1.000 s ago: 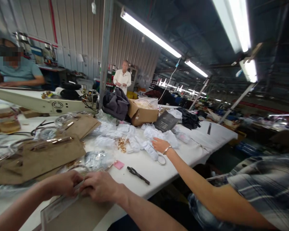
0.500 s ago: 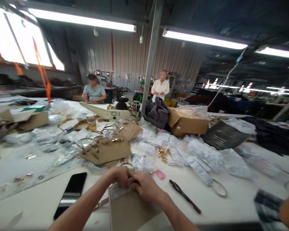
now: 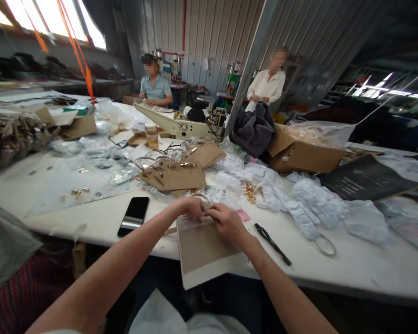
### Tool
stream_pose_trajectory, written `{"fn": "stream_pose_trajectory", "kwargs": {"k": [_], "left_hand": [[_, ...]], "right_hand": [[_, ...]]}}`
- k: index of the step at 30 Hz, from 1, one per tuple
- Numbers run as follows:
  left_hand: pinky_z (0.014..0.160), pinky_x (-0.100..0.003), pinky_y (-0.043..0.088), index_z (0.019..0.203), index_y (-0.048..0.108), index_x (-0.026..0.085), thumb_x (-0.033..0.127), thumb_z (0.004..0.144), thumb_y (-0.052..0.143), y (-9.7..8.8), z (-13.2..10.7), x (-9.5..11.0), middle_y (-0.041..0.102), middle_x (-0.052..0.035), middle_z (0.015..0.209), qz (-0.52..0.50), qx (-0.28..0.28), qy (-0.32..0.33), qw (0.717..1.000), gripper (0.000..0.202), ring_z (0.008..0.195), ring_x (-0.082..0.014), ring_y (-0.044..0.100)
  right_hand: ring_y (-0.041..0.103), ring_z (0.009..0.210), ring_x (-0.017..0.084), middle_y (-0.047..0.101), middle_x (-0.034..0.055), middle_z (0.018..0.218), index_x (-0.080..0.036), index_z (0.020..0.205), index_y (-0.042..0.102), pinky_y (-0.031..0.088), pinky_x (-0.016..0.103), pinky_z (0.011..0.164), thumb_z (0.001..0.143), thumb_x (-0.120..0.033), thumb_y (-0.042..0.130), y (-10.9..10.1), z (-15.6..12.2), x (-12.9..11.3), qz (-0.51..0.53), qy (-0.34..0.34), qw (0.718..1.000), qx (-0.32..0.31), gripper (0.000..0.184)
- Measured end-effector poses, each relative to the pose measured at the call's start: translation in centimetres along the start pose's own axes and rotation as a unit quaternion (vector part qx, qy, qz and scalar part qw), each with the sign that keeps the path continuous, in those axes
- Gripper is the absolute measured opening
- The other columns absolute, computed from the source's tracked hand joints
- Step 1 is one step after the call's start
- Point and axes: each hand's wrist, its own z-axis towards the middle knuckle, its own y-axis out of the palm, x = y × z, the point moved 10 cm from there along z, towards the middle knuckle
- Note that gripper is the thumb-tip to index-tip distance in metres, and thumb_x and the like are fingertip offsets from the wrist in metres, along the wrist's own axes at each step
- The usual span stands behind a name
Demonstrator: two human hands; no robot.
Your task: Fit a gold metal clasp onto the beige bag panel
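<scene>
A flat brown panel (image 3: 205, 246) with a pale lower border lies over the table's front edge. My left hand (image 3: 194, 208) is closed at its top edge, where a clear plastic strip runs. Pressed up beside it, my right hand (image 3: 226, 220) is also closed on that top edge, thumb and fingers pinched together. The small part between the fingertips is hidden. A thin ring-like loop (image 3: 204, 198) shows just behind the hands. Beyond them lie brown pieces (image 3: 183, 176) with metal fittings. A pink slip (image 3: 243, 215) rests near my right fingers.
A black phone (image 3: 134, 215) lies left, a dark slender tool (image 3: 272, 243) right. Gold-coloured fittings (image 3: 251, 192) sit among white wrapped bundles (image 3: 313, 199). Farther back are a cardboard box (image 3: 310, 155), a cream machine (image 3: 181, 125), a slanted post (image 3: 249, 65) and two people (image 3: 155, 88).
The view has tilted down and closer, so the table's front edge and my lap now show. Both hands stay closed at the panel's top edge.
</scene>
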Motion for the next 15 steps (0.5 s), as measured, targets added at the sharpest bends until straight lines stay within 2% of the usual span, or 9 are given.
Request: {"fn": "stream_pose_trajectory", "kwargs": {"k": [3, 9, 12, 15], "left_hand": [[0.081, -0.029, 0.054, 0.097, 0.083, 0.021, 0.023, 0.06, 0.078, 0.2, 0.1, 0.1, 0.069, 0.0034, 0.078, -0.001, -0.012, 0.001, 1.0, 0.037, 0.083, -0.0221, 0.063], [0.08, -0.029, 0.055, 0.088, 0.082, 0.02, 0.022, 0.06, 0.077, -0.1, -0.4, 0.9, 0.068, 0.0028, 0.073, 0.017, -0.007, -0.001, 1.0, 0.028, 0.084, -0.0232, 0.063], [0.079, -0.029, 0.054, 0.085, 0.08, 0.019, 0.024, 0.062, 0.078, -0.2, -0.6, 1.1, 0.066, 0.0022, 0.072, 0.028, -0.005, 0.003, 1.0, 0.023, 0.081, -0.023, 0.062], [0.079, -0.029, 0.054, 0.092, 0.082, 0.02, 0.024, 0.064, 0.078, -0.2, -0.6, 1.1, 0.068, 0.0028, 0.074, 0.036, -0.004, 0.01, 0.999, 0.028, 0.08, -0.0223, 0.063]], "right_hand": [[0.066, 0.111, 0.027, 0.073, 0.0076, 0.115, -0.025, 0.122, 0.076, 0.054, 0.037, 0.094, 0.102, -0.001, 0.058, 0.8, -0.3, -0.6, -0.037, -0.036, 0.998, -0.034, 0.036], [0.068, 0.111, 0.027, 0.074, 0.0075, 0.119, -0.026, 0.12, 0.078, 0.056, 0.039, 0.096, 0.11, -0.017, 0.064, 1.3, -0.4, -0.8, -0.038, -0.06, 0.996, -0.06, 0.02], [0.07, 0.11, 0.025, 0.075, 0.0063, 0.118, -0.026, 0.117, 0.079, 0.056, 0.036, 0.095, 0.109, -0.013, 0.065, 1.3, -0.2, -0.5, -0.013, -0.05, 0.997, -0.064, 0.021], [0.071, 0.105, 0.024, 0.075, 0.0065, 0.115, -0.024, 0.113, 0.079, 0.056, 0.034, 0.092, 0.108, -0.01, 0.065, 1.0, 0.1, 0.0, -0.008, -0.029, 0.998, -0.055, 0.021]]}}
